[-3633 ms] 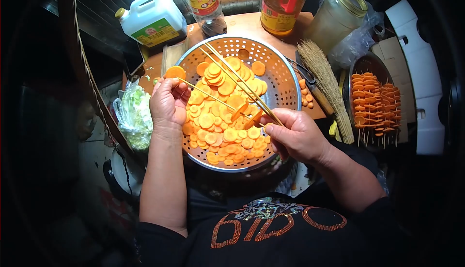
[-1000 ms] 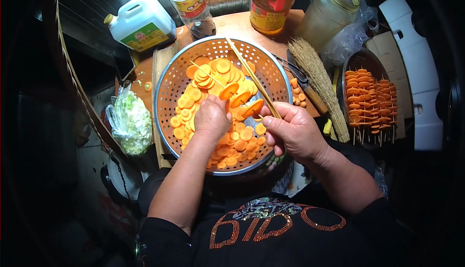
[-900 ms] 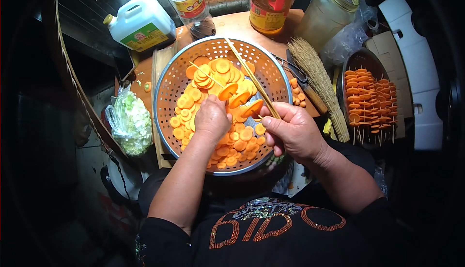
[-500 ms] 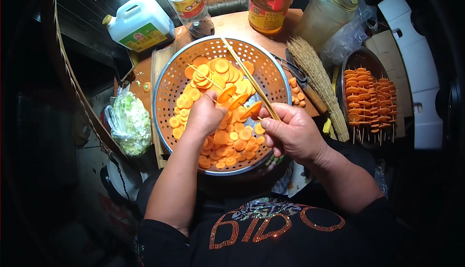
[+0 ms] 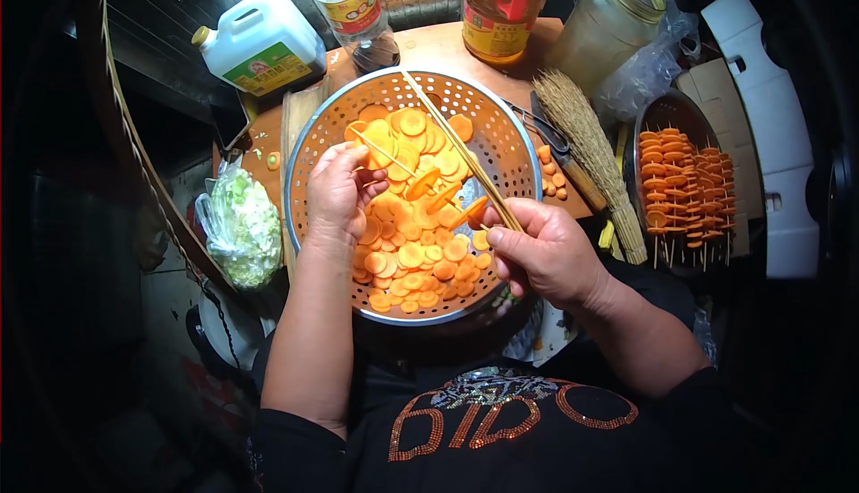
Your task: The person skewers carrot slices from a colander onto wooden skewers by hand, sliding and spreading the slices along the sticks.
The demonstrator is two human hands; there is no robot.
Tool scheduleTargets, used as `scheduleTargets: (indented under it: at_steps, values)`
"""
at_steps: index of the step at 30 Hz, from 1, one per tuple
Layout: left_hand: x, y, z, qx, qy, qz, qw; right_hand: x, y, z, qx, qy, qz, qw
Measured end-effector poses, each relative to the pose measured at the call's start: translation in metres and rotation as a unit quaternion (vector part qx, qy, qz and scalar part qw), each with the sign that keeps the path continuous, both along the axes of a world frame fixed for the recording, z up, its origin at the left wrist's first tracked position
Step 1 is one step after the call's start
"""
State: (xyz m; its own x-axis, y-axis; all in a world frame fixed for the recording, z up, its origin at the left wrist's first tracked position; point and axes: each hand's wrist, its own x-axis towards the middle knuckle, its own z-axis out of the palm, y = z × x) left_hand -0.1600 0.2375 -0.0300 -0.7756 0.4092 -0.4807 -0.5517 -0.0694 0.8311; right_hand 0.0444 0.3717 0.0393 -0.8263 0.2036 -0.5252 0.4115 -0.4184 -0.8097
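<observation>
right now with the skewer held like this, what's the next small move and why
I'd probably have the left hand ease a loose carrot slice over the tip of the skewer: that hand is beside the tip, the right hand grips the other end, and bare stick shows beyond the three threaded slices. Whether the left hand already pinches a slice is unclear.

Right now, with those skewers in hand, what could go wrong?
The left hand seems to pinch a carrot slice beside the tip of the partly loaded skewer, so a slip might prick a finger. The right hand grips that skewer together with bare skewers, so one could perhaps slide loose into the colander.
</observation>
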Motion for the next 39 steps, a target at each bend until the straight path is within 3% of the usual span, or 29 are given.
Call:
scheduleTargets:
  at_steps: [5, 21, 29, 39]
  values:
    - [-0.007, -0.005, 0.001, 0.061, 0.0, 0.052, 0.997, 0.001, -0.002, -0.002, 0.014, 0.003, 0.011, 1.0]
    - [-0.014, -0.009, 0.003, 0.069, 0.014, 0.077, 0.995, 0.005, -0.005, 0.001, 0.028, 0.017, 0.038, 0.999]
    - [-0.016, -0.008, 0.003, 0.062, 0.018, 0.091, 0.994, 0.008, -0.008, -0.004, 0.114, 0.03, 0.051, 0.992]
    - [-0.017, -0.007, 0.004, 0.073, 0.019, 0.121, 0.99, 0.008, -0.008, -0.001, 0.091, 0.004, 0.054, 0.994]
